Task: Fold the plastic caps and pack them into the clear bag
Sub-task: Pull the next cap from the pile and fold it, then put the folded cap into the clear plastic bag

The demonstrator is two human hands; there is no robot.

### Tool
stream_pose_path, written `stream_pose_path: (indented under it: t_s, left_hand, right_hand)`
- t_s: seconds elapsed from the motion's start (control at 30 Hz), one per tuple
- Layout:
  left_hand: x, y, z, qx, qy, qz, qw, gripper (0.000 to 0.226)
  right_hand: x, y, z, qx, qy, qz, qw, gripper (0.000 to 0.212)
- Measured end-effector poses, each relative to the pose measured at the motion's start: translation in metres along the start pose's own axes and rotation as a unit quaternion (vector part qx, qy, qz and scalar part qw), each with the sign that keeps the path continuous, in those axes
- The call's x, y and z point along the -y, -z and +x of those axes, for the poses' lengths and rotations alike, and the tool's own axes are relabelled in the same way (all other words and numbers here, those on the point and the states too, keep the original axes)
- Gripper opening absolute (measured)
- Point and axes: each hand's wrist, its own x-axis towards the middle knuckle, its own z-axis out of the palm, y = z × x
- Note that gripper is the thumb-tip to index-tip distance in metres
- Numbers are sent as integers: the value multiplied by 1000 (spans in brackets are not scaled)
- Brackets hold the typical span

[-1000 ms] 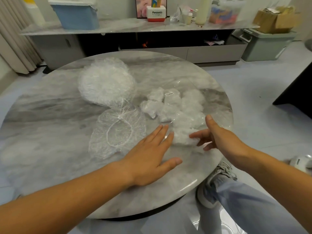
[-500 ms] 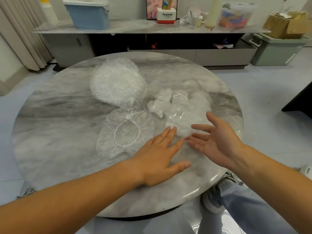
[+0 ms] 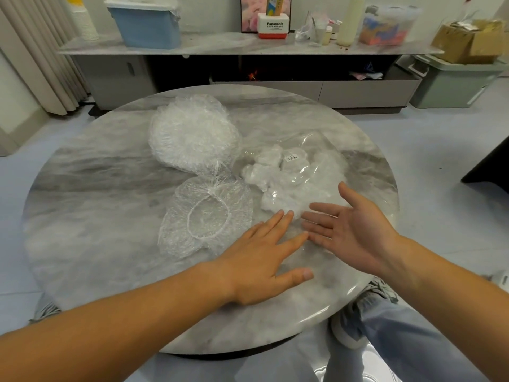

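Note:
A clear bag [image 3: 308, 150] lies on the right half of the round marble table [image 3: 96, 216], with several folded white caps [image 3: 278, 175] inside it. A single unfolded plastic cap [image 3: 206, 219] lies flat with its elastic ring up, left of the bag. Behind it sits a stack of unfolded caps [image 3: 192, 133]. My left hand [image 3: 264, 257] lies flat, palm down, on the table with its fingertips at the bag's near end. My right hand [image 3: 349, 224] is palm up beside it, fingers straight, over the bag's near edge. Neither hand holds anything.
A long marble shelf [image 3: 220, 46] runs behind the table with a blue bin [image 3: 146, 23], a Panasonic box [image 3: 274, 24], bottles and a clear tub. A cardboard box [image 3: 468, 40] sits on a grey-green crate at the right. My knee and shoe [image 3: 369, 312] are under the table's near right edge.
My right hand turned from palm down on the bag's caps to palm up with fingers spread. My left hand stayed flat on the table. The camera view shifted slightly.

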Motion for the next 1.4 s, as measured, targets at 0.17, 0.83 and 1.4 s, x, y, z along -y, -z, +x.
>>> stream_pose_path:
  t_s: [0.17,0.83,1.4]
  left_hand:
    - [6,2,-5,-31,-49,-27,998,70]
    - [114,-6,-138,-124,56,54,989,63]
    - [111,-1,-160,-256,171,-291,906,30]
  right_hand:
    - [1,12,-19,-117,80,-109,984,41]
    - [-85,-75,-7,197,293,-786,507,87]
    - [-94,-100,-16,211,274,-603,719,59]
